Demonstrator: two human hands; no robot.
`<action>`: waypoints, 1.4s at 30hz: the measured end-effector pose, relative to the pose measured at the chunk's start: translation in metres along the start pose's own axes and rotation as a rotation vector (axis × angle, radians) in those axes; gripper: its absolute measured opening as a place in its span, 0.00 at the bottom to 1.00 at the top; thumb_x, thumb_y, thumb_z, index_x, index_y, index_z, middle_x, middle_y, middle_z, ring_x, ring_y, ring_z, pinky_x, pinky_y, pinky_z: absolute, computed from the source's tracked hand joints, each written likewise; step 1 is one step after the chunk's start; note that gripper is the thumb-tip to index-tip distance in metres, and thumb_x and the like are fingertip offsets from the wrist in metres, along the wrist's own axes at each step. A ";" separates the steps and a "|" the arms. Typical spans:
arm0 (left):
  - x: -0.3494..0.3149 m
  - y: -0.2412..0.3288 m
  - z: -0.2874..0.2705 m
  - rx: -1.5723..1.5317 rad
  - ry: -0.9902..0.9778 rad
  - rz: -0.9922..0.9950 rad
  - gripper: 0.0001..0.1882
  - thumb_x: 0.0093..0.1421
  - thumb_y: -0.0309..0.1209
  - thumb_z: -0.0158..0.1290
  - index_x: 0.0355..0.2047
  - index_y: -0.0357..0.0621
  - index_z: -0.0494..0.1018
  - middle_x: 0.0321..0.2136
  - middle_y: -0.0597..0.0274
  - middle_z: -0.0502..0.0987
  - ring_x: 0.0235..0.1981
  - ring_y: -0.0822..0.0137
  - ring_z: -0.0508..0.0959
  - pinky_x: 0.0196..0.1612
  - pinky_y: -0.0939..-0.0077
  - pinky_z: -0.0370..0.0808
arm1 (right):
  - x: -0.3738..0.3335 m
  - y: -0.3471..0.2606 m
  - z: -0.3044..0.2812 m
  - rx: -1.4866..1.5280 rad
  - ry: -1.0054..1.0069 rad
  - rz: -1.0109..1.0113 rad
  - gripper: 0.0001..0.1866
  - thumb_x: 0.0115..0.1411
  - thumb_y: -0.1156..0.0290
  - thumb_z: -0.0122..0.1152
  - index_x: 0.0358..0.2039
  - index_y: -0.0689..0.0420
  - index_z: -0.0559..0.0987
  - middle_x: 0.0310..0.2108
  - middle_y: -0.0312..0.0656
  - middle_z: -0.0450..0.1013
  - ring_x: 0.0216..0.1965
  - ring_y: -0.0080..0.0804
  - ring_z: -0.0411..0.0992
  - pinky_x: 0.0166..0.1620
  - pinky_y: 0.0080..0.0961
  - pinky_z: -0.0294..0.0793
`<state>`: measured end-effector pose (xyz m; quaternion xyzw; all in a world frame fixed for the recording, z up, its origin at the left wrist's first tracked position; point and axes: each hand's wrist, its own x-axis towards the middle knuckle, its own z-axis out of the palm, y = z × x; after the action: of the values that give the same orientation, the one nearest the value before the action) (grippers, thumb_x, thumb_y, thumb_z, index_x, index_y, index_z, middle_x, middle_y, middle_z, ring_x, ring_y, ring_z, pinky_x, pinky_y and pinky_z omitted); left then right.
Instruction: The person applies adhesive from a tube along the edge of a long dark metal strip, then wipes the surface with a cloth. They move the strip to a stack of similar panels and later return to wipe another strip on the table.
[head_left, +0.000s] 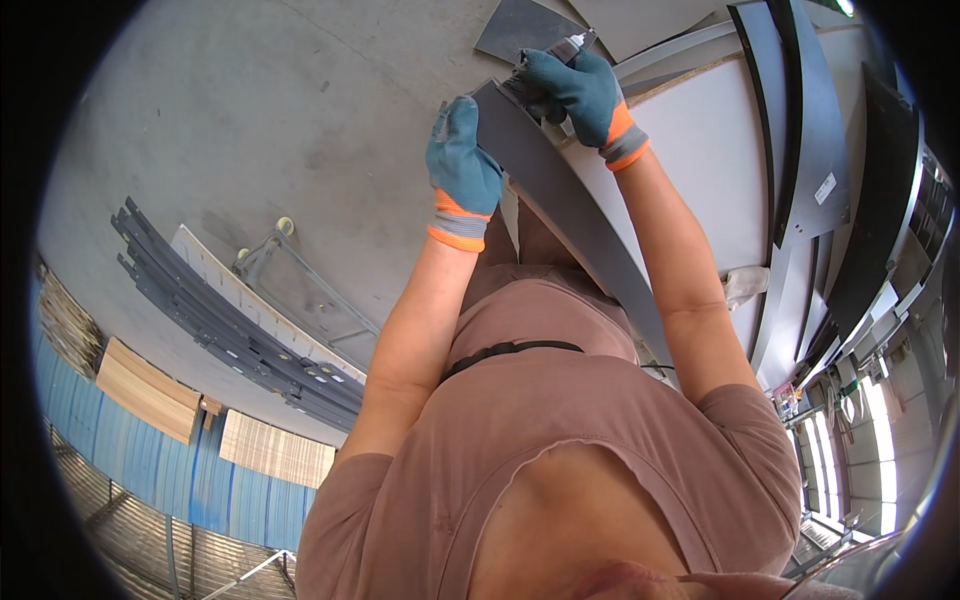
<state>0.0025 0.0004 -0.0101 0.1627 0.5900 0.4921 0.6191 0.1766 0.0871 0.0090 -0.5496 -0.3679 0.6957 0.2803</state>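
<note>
A long dark grey panel point(570, 190) runs slantwise in front of my body, from its far end between my hands down past my right forearm. My left hand point(462, 165), in a teal-coated glove with an orange cuff, is closed on the panel's left edge near that far end. In a matching glove, my right hand point(582, 95) is wrapped round a dark hand tool with a silvery tip point(566, 47), just above the panel's end. The tool's exact kind is hard to make out, as the glove hides most of it.
To the right, a white-topped table point(700, 150) carries dark curved-looking panels point(810, 130). A flat dark board point(525, 30) lies at the far side. On the left, long dark strips point(230, 320) are stacked beside a wheeled frame point(315, 275) on the concrete floor point(250, 120).
</note>
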 end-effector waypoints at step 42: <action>0.000 -0.007 0.001 -0.218 0.052 -0.047 0.16 0.69 0.38 0.59 0.48 0.38 0.78 0.42 0.66 0.79 0.43 0.73 0.76 0.50 0.78 0.75 | 0.000 -0.007 0.013 0.089 0.160 0.024 0.16 0.63 0.60 0.67 0.31 0.63 0.82 0.28 0.41 0.81 0.23 0.21 0.74 0.26 0.21 0.74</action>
<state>0.0065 -0.0019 -0.0155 0.0679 0.5523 0.5429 0.6290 0.1637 0.0880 0.0162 -0.5948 -0.3064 0.6685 0.3245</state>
